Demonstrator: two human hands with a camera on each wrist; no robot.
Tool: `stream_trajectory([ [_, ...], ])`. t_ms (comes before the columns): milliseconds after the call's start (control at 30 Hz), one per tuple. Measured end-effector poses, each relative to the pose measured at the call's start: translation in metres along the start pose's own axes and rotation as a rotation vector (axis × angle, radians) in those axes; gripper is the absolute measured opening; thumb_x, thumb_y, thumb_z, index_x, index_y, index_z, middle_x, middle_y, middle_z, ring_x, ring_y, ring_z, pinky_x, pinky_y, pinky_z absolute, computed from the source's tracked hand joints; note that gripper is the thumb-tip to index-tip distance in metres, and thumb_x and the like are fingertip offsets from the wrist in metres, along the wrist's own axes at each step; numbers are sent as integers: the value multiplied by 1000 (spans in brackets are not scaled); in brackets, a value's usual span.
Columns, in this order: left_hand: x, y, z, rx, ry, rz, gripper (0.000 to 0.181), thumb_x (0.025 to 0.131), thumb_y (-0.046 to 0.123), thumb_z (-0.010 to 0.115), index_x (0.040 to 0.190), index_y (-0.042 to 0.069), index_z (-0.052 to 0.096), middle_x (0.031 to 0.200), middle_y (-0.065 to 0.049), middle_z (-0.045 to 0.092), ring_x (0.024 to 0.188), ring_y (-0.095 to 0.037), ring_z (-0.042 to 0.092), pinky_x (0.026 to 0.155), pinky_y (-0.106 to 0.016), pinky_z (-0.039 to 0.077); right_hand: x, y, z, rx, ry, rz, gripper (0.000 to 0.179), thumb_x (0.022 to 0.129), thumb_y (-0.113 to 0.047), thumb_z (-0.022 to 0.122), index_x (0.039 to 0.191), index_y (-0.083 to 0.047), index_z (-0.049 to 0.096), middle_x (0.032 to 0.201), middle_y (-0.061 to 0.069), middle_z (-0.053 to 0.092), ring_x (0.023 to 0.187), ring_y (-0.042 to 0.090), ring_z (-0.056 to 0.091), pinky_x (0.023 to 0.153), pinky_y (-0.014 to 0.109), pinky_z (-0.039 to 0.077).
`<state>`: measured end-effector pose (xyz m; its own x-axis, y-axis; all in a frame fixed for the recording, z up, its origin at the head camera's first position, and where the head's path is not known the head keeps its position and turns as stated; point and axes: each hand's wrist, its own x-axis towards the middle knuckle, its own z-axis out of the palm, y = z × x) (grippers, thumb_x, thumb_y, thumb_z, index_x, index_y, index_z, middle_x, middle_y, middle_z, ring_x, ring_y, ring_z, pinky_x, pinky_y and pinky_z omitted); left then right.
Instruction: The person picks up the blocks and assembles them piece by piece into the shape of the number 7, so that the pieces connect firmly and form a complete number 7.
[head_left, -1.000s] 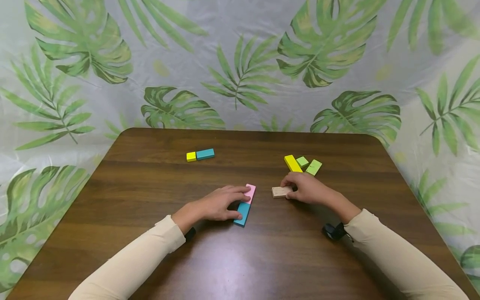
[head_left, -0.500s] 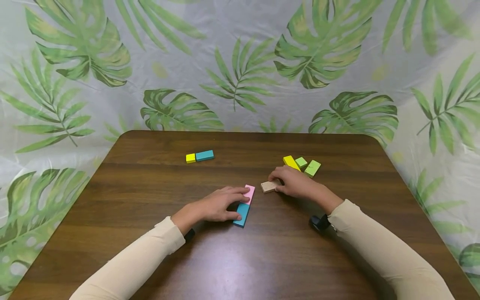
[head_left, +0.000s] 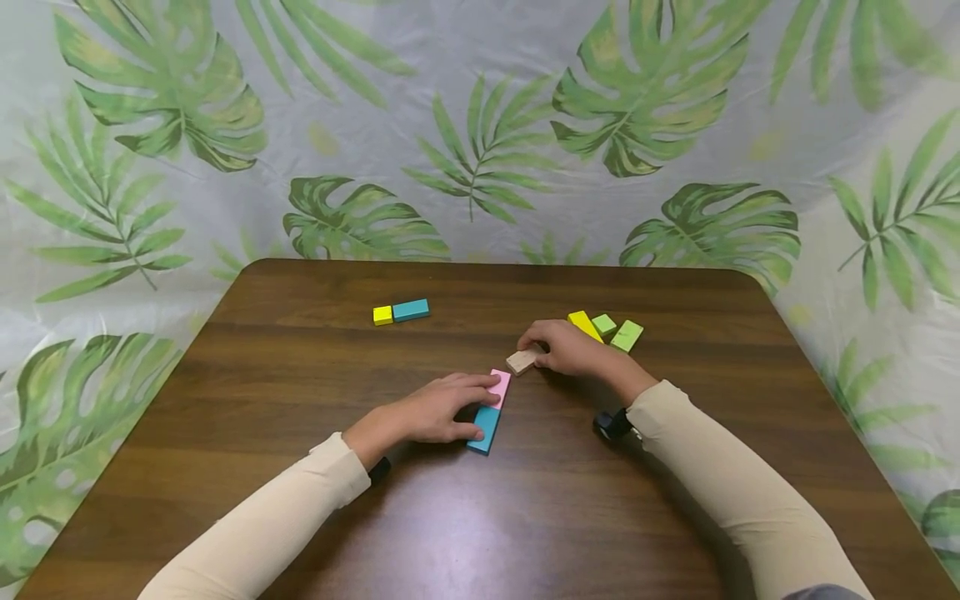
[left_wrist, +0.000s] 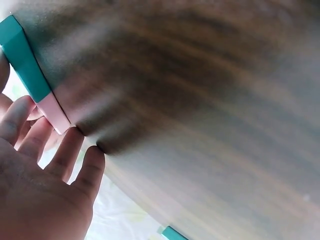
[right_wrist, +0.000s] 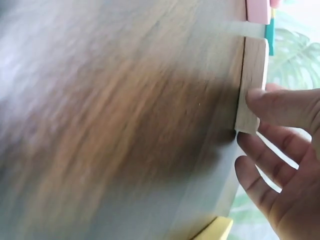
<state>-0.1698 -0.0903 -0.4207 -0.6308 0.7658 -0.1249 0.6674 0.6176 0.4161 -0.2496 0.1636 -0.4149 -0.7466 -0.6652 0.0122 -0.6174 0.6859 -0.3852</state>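
A pink block point(head_left: 498, 387) and a blue block point(head_left: 484, 429) lie end to end in a slanting line near the middle of the table. On them rests my left hand point(head_left: 438, 408), its fingers on the pink one and its thumb at the blue one. My right hand point(head_left: 566, 348) pinches a plain wooden block point(head_left: 521, 362) between thumb and fingers. In the right wrist view this wooden block point(right_wrist: 253, 80) lies flat on the table, with a small gap between its end and the pink block point(right_wrist: 258, 11). The fingers hide part of the wooden block.
Right of the right hand lie a yellow block point(head_left: 587, 327), a small green block point(head_left: 603, 325) and a longer green block point(head_left: 627, 336). Farther back on the left, a small yellow block point(head_left: 382, 316) abuts another blue block point(head_left: 411, 310). The brown table point(head_left: 300, 350) meets a leaf-patterned curtain point(head_left: 495, 125).
My right hand has slid the wooden block left and slightly away from me, turning it, up close to the pink block's far end. The left hand has stayed in place.
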Motion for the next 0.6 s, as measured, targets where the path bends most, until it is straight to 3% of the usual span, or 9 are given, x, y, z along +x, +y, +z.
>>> stream_trajectory([
  [300, -3, 3, -2, -17, -1, 20, 57, 84, 38, 62, 136, 21, 45, 151, 3, 29, 138, -21, 28, 110, -46, 28, 12, 0, 4, 27, 10, -42, 26, 84, -6, 62, 107, -15, 68, 113, 3, 61, 100, 20, 58, 86, 38, 48],
  [600, -3, 2, -2, 42, 10, 0, 56, 84, 41, 63, 134, 24, 48, 151, 6, 28, 137, -19, 30, 109, -45, 29, 23, -4, 8, 50, -10, -92, 28, 83, -2, 60, 104, -16, 69, 111, 1, 63, 100, 18, 58, 87, 37, 48],
])
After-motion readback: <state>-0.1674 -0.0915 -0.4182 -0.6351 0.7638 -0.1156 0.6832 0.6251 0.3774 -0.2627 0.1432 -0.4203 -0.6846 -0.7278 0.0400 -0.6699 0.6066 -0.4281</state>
